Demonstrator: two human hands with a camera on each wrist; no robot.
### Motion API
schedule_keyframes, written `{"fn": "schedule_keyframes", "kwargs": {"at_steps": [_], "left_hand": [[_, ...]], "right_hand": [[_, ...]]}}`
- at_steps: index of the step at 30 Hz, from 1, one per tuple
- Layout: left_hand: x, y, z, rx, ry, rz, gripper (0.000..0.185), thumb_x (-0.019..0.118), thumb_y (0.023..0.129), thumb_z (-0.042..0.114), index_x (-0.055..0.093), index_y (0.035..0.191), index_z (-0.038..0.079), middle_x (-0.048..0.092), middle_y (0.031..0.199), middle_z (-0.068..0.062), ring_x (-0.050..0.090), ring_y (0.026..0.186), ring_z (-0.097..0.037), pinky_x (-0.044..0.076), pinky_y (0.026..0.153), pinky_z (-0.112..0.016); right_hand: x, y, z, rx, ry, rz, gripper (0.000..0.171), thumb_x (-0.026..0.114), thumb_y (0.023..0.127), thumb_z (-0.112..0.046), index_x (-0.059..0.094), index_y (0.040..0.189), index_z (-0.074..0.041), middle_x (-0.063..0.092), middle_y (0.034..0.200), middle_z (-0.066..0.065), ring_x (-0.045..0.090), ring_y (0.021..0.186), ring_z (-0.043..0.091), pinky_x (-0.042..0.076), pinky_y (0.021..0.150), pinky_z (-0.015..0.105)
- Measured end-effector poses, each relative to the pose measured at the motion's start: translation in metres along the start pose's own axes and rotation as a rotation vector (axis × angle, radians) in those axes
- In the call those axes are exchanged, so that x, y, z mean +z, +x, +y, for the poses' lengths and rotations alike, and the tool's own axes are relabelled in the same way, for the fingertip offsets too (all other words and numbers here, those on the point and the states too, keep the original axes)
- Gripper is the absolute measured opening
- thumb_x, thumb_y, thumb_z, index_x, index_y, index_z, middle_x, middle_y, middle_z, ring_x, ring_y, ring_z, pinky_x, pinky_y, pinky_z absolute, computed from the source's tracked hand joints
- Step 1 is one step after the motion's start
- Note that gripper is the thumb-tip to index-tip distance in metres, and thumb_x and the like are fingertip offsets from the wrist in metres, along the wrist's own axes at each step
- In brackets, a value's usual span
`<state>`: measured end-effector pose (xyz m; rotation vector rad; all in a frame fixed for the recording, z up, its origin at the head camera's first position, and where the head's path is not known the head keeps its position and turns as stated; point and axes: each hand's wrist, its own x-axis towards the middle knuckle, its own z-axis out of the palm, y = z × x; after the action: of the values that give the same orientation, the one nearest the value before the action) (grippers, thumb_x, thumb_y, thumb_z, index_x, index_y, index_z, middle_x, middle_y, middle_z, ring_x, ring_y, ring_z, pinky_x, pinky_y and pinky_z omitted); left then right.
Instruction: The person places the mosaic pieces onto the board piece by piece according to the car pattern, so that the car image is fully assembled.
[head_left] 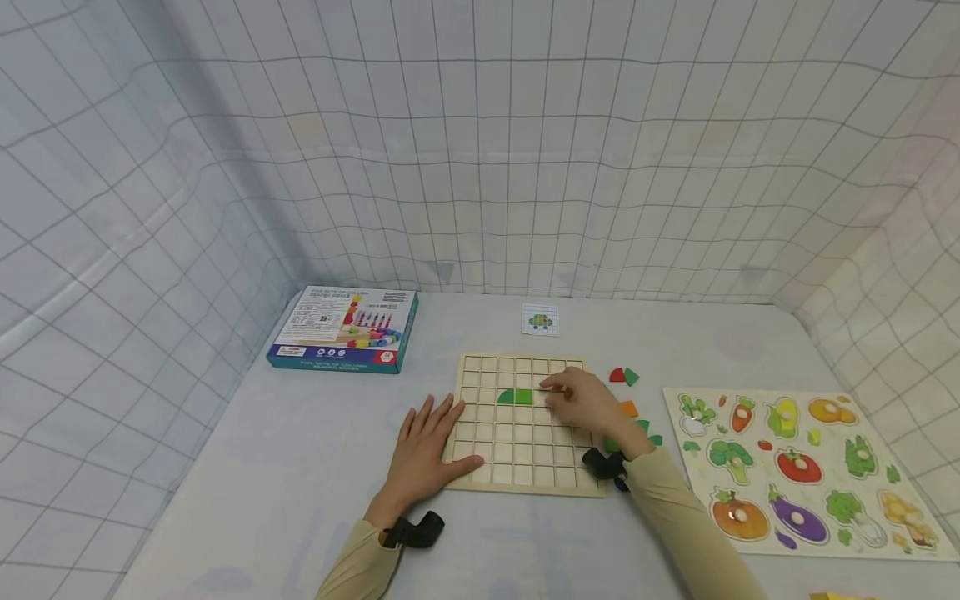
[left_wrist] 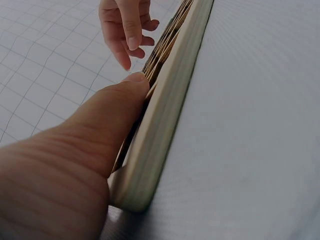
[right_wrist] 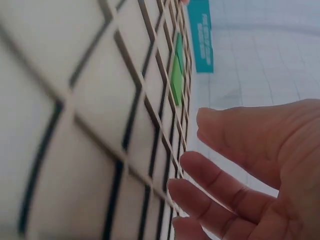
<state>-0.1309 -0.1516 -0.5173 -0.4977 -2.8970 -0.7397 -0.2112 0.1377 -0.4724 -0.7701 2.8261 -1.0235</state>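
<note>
A wooden grid board (head_left: 517,482) lies flat on the table. My left hand (head_left: 424,450) rests with spread fingers on its left edge, the thumb (left_wrist: 115,107) over the raised rim. Side by side in the upper middle cells sit a dark green rounded piece (head_left: 506,397) and a light green square piece (head_left: 523,397). Just right of them my right hand (head_left: 581,402) hovers over the board. Its thumb and fingers (right_wrist: 215,182) are bent and apart, with nothing showing between them in the right wrist view.
Right of the board lie loose pieces: a red one (head_left: 617,375), a green one (head_left: 632,377), an orange one (head_left: 628,408) and several more green ones, partly behind my right arm. A pattern card (head_left: 541,319) lies behind. A toy box (head_left: 341,329) is left, a vegetable puzzle board (head_left: 757,450) right.
</note>
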Motion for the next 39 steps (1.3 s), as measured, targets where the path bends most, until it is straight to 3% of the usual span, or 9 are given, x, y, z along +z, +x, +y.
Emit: {"fn": "schedule_keyframes", "kwargs": {"at_steps": [8, 16, 24, 31, 39], "left_hand": [[0.000, 0.000, 0.000, 0.006, -0.001, 0.004, 0.090, 0.063, 0.078, 0.063, 0.034, 0.149, 0.015, 0.027, 0.154, -0.006, 0.010, 0.142, -0.031, 0.003, 0.111, -0.052], [-0.002, -0.001, 0.001, -0.002, 0.003, -0.001, 0.090, 0.064, 0.078, 0.063, 0.035, 0.149, 0.015, 0.026, 0.154, -0.005, 0.010, 0.142, -0.030, 0.003, 0.111, -0.051], [-0.002, -0.001, 0.002, 0.015, 0.002, 0.019, 0.089, 0.065, 0.078, 0.061, 0.037, 0.147, 0.013, 0.030, 0.152, -0.008, 0.013, 0.141, -0.034, 0.006, 0.110, -0.054], [-0.001, -0.001, 0.002, -0.001, 0.011, -0.002, 0.090, 0.063, 0.078, 0.063, 0.035, 0.148, 0.015, 0.027, 0.153, -0.006, 0.011, 0.142, -0.031, 0.003, 0.111, -0.051], [-0.001, 0.000, 0.002, 0.002, 0.004, 0.003, 0.089, 0.063, 0.078, 0.063, 0.035, 0.148, 0.015, 0.028, 0.153, -0.006, 0.011, 0.142, -0.031, 0.004, 0.111, -0.052]], "right_hand": [[-0.041, -0.022, 0.026, 0.081, -0.022, 0.081, 0.016, 0.064, 0.091, -0.013, 0.070, 0.103, -0.004, 0.065, 0.096, 0.006, 0.059, 0.074, 0.019, 0.048, 0.062, 0.035], [-0.066, -0.032, 0.054, 0.296, -0.148, 0.151, 0.017, 0.067, 0.089, -0.015, 0.071, 0.099, -0.003, 0.065, 0.092, 0.011, 0.057, 0.075, 0.024, 0.045, 0.059, 0.036], [-0.069, -0.033, 0.061, 0.437, -0.198, 0.141, 0.029, 0.068, 0.086, -0.019, 0.068, 0.105, 0.004, 0.063, 0.095, 0.020, 0.057, 0.079, 0.031, 0.048, 0.067, 0.044], [-0.065, -0.033, 0.066, 0.470, -0.197, 0.143, 0.033, 0.070, 0.085, -0.022, 0.067, 0.102, 0.006, 0.063, 0.088, 0.016, 0.055, 0.078, 0.030, 0.047, 0.070, 0.043], [-0.068, -0.029, 0.066, 0.485, -0.133, 0.114, 0.027, 0.067, 0.084, -0.015, 0.061, 0.098, 0.007, 0.058, 0.084, 0.016, 0.052, 0.075, 0.030, 0.046, 0.067, 0.043]]}}
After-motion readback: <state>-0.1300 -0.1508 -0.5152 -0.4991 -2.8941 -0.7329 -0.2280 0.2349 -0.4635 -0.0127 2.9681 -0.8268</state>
